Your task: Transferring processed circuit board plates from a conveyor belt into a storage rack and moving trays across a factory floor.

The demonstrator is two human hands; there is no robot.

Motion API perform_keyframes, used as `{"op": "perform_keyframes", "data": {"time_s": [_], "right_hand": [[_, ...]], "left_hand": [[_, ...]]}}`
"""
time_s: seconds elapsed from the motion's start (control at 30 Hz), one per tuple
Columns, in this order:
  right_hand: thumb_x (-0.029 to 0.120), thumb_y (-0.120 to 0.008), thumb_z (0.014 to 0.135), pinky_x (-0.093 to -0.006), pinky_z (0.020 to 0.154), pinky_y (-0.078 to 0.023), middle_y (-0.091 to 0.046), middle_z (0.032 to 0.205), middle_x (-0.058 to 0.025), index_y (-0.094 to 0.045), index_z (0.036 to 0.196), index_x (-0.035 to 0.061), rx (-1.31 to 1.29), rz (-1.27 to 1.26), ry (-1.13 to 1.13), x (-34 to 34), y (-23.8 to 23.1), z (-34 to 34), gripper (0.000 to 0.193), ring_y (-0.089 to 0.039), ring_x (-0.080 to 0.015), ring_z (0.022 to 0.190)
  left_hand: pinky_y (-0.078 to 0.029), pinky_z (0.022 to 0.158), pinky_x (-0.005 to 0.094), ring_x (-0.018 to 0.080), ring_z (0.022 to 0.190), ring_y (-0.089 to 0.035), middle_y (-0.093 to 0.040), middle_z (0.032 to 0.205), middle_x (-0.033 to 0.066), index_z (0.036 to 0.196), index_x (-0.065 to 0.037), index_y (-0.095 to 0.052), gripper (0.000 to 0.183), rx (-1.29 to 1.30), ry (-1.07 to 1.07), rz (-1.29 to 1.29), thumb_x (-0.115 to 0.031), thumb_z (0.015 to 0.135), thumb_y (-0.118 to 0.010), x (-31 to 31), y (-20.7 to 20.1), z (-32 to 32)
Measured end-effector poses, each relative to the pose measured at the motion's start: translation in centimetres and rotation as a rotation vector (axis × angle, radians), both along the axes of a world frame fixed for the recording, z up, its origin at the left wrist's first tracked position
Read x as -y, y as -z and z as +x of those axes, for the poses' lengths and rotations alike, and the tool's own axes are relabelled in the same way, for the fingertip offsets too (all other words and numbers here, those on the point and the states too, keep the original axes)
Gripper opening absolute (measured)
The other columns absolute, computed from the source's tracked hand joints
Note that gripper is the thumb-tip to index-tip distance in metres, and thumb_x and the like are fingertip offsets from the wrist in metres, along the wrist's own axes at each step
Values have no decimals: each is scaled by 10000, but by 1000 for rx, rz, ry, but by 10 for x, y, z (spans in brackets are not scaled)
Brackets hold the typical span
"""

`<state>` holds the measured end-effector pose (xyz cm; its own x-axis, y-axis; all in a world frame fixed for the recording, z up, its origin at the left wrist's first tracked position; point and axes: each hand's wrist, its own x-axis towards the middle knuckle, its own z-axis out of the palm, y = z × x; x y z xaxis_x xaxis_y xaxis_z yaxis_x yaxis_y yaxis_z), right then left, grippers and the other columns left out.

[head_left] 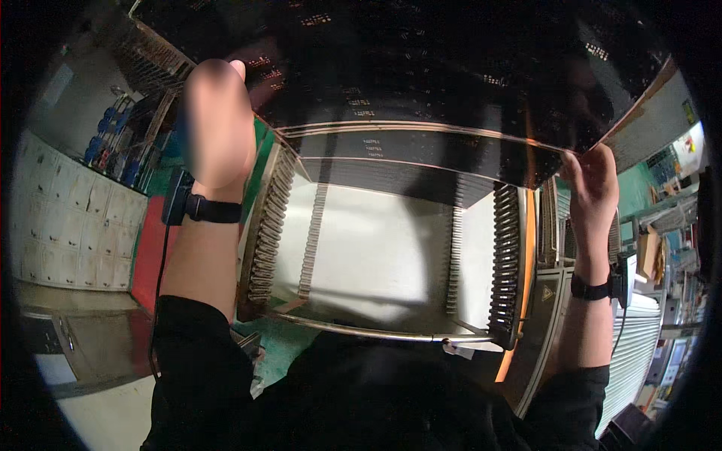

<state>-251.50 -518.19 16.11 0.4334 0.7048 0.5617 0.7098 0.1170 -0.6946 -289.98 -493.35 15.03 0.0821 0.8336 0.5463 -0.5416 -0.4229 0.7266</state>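
A large, glossy black circuit board panel (421, 83) with small copper-coloured marks spans the upper view. My left hand (218, 124) is at its left edge; most of that hand is blurred, but a fingertip shows against the panel. At the near right corner, my right hand (594, 180) is closed on the panel's edge, thumb on the near side. Beneath the panel stands a slotted rack (505, 263), with rows of coil-like dividers on both sides. Another black panel (406, 179) shows just under the held one, at the rack's far end.
A metal rail (368, 333) crosses the rack's near side, close to my body. Pale lockers (71, 218) line the left. A dark cabinet with a warning label (547, 292) and a white ribbed surface (635, 353) are at the right. Green floor (289, 352) shows below.
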Motion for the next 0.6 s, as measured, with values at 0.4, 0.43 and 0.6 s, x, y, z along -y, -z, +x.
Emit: {"op": "perform_keyframes", "data": {"time_s": [0.4,0.43,0.6], "right_hand": [[168,-773,923,-262,666,-532,-703,801,-87,-586,1035,9,18,-107,112,-18,22,-13,269,-654,-76,732],[175,-768,927,-261,661,-525,-698,779,-89,-584,1021,3,16,-71,106,-18,23,-11,269,-643,-71,722],[181,-769,924,-278,652,-519,-692,763,-103,-582,993,0,18,-107,129,-17,40,-1,269,-632,-84,693]], "left_hand": [[-496,1043,364,213,1183,-591,-599,1274,141,1225,5,-516,266,-166,-99,-94,-218,1081,-515,17,1,-13],[-496,1029,338,198,1172,-593,-602,1266,134,1246,7,-516,293,-169,-85,-90,-234,1081,-517,19,0,-9],[-497,1005,319,181,1147,-601,-612,1249,123,1226,-13,-525,285,-207,-103,-60,-247,1066,-553,10,8,-12]]}}
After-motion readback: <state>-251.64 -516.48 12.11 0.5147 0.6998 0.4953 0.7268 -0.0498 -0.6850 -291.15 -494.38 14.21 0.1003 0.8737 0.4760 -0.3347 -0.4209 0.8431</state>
